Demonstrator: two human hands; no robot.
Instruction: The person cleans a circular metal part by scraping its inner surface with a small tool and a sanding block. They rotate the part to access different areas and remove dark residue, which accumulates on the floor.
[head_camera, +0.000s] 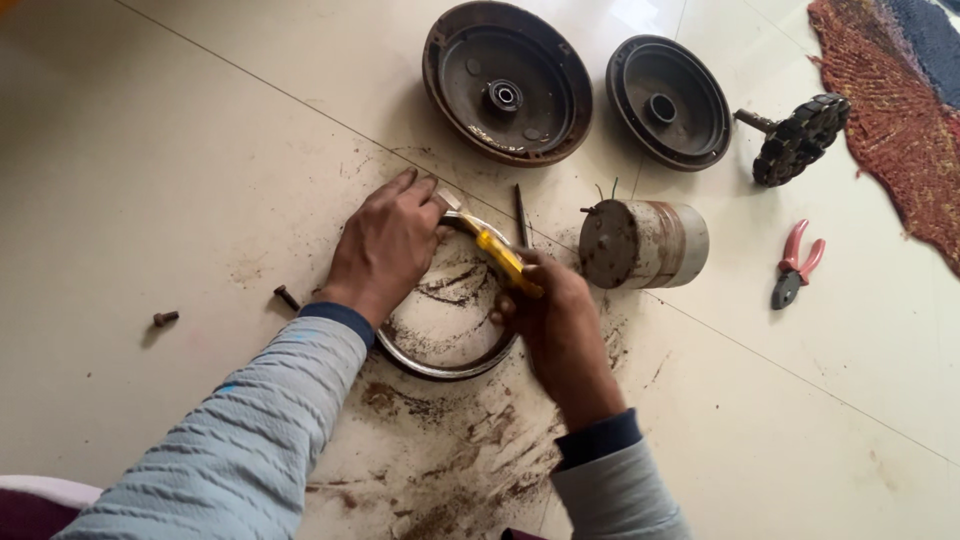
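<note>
So there's a metal ring (450, 368) lying flat on the tiled floor (180, 150), pretty much centre frame, with dark greasy smears inside it and a bigger patch of grime spread on the tiles just below. The left hand (385, 245) is pressed down on the ring's upper left edge, fingers spread flat and holding nothing, just pinning it. The right hand (555, 305) is wrapped tight around a yellow-handled tool (500, 255), and the tool's pale tip sits right at the top of the ring beside the left fingertips. A thin dark rod (521, 213) lies just above the right hand. Right next to that, a rusty cylindrical motor core (645, 243) is tipped on its side with two short wires poking up. Further back sit two round dark housings, a large one (507, 82) and a smaller one (668, 100), side by side. To their right is a black toothed part on a shaft (797, 137), and red-handled pliers (796, 265) lie below it. A woven rug (900, 120) fills the top right corner. Two small bolts (165, 318) (287, 297) sit off to the left of the sleeve.
</note>
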